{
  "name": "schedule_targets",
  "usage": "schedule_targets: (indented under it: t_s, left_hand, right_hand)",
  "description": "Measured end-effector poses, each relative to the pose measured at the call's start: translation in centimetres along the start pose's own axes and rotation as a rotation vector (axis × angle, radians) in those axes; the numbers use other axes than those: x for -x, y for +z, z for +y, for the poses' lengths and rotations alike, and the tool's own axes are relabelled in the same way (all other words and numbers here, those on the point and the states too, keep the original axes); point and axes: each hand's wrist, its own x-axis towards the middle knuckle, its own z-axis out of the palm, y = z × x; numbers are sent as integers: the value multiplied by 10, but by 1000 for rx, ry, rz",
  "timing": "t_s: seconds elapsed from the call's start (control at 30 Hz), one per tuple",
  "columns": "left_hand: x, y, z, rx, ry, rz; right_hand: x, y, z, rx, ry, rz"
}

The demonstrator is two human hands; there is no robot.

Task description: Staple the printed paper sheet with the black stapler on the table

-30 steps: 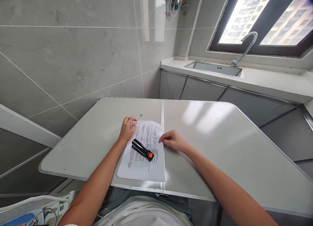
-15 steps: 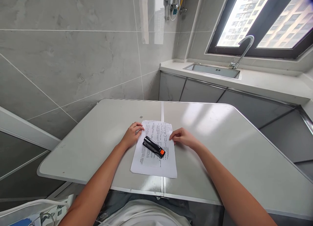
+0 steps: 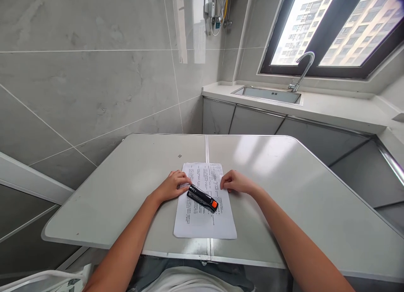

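Note:
A black stapler [image 3: 202, 197] with an orange tip lies slantwise on a printed sheet of paper [image 3: 205, 229], which rests across the table's centre seam. My left hand [image 3: 173, 186] lies at the paper's left edge, fingers stretched onto it and loosely apart. Its thumb and fingertips are close to the stapler's far left end; whether they touch it I cannot make out. At the upper right edge of the paper, my right hand [image 3: 237, 182] is closed, its bent fingers and thumb pinching that edge.
The light grey folding table [image 3: 104, 208] stands against a tiled wall [image 3: 94, 90]. Beyond it to the right are cabinets, a counter with a sink [image 3: 268, 94] and a faucet [image 3: 304, 71] below a window. A white rack [image 3: 59, 279] is at the lower left.
The paper has turned slightly, its near edge swinging right, and the stapler has shifted with it. My left hand has moved right, closer to the stapler. The camera view has tilted a little.

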Motion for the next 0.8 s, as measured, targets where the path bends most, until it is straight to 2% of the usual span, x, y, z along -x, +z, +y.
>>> schedule_targets:
  t_s: [0.13, 0.27, 0.37, 0.43, 0.53, 0.67, 0.8]
  left_hand:
    - [1, 1, 2, 14, -2, -1]
    - [1, 1, 4, 9, -1, 9]
    - [1, -1, 4, 13, -3, -4]
    - [2, -2, 4, 24, 3, -6]
    - [3, -2, 3, 37, 9, -5]
    - [4, -3, 3, 58, 2, -12]
    - [5, -8, 2, 135, -17, -18]
  right_hand:
    - [3, 1, -9, 57, -41, 60]
    - [6, 13, -25, 10, -236, 147]
    - [7, 34, -38, 54, -395, 85]
    - [9, 50, -44, 154, -448, 26]
    - [11, 67, -49, 312, -445, -23]
    - [13, 68, -51, 359, -490, -47]
    - [11, 59, -49, 287, -488, 57]
